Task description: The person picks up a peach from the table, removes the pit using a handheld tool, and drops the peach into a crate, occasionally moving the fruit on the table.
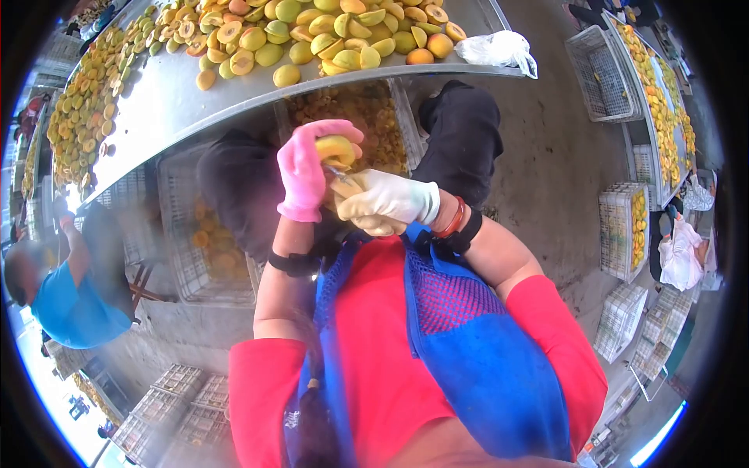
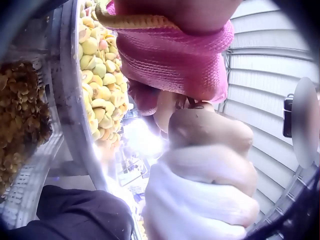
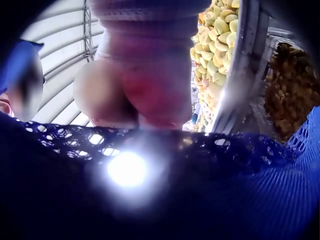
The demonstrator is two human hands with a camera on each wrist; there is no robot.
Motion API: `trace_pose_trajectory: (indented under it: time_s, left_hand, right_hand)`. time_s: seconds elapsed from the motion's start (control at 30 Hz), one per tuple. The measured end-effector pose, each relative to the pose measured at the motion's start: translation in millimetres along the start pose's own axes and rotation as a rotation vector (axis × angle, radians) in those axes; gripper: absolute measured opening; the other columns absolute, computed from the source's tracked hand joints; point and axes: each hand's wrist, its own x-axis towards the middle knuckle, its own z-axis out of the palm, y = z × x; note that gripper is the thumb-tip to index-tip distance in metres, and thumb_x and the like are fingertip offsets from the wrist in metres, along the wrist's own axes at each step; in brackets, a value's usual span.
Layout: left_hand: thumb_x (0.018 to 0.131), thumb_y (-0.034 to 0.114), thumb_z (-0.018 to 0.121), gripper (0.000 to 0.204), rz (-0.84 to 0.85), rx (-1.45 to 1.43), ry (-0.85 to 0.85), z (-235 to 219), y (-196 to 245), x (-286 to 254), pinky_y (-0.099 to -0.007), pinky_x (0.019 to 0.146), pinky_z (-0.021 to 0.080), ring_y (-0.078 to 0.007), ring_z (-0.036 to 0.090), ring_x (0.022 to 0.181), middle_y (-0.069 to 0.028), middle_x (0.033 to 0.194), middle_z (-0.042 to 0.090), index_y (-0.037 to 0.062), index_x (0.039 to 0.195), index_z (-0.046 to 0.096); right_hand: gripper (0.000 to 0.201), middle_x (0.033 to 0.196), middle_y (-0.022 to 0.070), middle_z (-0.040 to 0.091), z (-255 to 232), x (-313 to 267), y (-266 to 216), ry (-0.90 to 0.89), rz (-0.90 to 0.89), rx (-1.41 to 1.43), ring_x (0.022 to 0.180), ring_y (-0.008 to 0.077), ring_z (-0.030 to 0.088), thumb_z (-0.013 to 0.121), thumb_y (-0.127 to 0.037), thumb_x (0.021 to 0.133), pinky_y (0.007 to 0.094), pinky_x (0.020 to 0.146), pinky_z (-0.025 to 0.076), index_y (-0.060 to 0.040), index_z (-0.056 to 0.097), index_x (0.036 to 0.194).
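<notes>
In the head view my left hand [image 1: 303, 173], in a pink glove, grips a yellow peach [image 1: 335, 150] with its fingers curled around it. Close against it, my right hand [image 1: 384, 200] in a whitish glove holds a small metal-tipped tool [image 1: 339, 173]; most of the tool is hidden in the fist. The tool's tip meets the underside of the peach. From the left wrist, the pink glove [image 2: 172, 60] shows above the pale glove [image 2: 205, 185], their fingers almost together. The right wrist view is mostly covered by blue mesh cloth [image 3: 200, 155].
A metal table [image 1: 168, 117] heaped with peach halves [image 1: 343, 35] stands ahead, a white plastic bag [image 1: 498, 51] at its corner. Below it, between my knees, is a crate of brownish-orange pieces [image 1: 351, 109]. Another crate [image 1: 175, 226] stands left, near a person in blue [image 1: 78, 300].
</notes>
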Motion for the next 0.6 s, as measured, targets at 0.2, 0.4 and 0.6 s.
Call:
trace_pose_trajectory:
  time_s: [0.2, 0.4, 0.6]
  left_hand:
    - [0.102, 0.059, 0.034, 0.068, 0.062, -0.073, 0.651, -43.4, 38.0, 5.4, -0.0234, 0.045, 0.048, -0.0256, 0.07, 0.075, -0.0195, 0.095, 0.07, -0.002, 0.108, 0.063]
    - [0.098, 0.039, 0.054, 0.043, -0.102, 1.441, 1.123, -168.2, 61.7, -36.4, -0.0374, 0.087, 0.053, -0.0264, 0.067, 0.1, -0.0156, 0.109, 0.07, 0.0, 0.11, 0.069]
    - [0.092, 0.029, 0.065, 0.042, -0.052, 1.257, 0.731, -141.1, 49.3, 11.8, -0.0393, 0.097, 0.048, -0.0323, 0.063, 0.108, -0.0202, 0.12, 0.065, -0.0033, 0.118, 0.065]
  right_hand:
    - [0.016, 0.064, -0.0016, 0.049, -5.6, 17.1, 21.8, 0.122, -0.14, -0.237, 0.045, 0.0077, 0.043, 0.061, -0.02, 0.096, 0.0242, 0.041, 0.036, -0.0068, 0.052, 0.094]
    - [0.013, 0.066, -0.0007, 0.051, -22.2, 21.4, 31.7, 0.395, -0.006, -0.257, 0.048, 0.0093, 0.048, 0.063, -0.017, 0.094, 0.0265, 0.044, 0.039, -0.0077, 0.054, 0.092]
    - [0.013, 0.067, 0.0022, 0.055, -45.7, 51.6, 54.4, 0.622, -0.48, -0.685, 0.053, 0.0147, 0.053, 0.062, -0.016, 0.092, 0.0329, 0.047, 0.042, -0.0046, 0.056, 0.092]
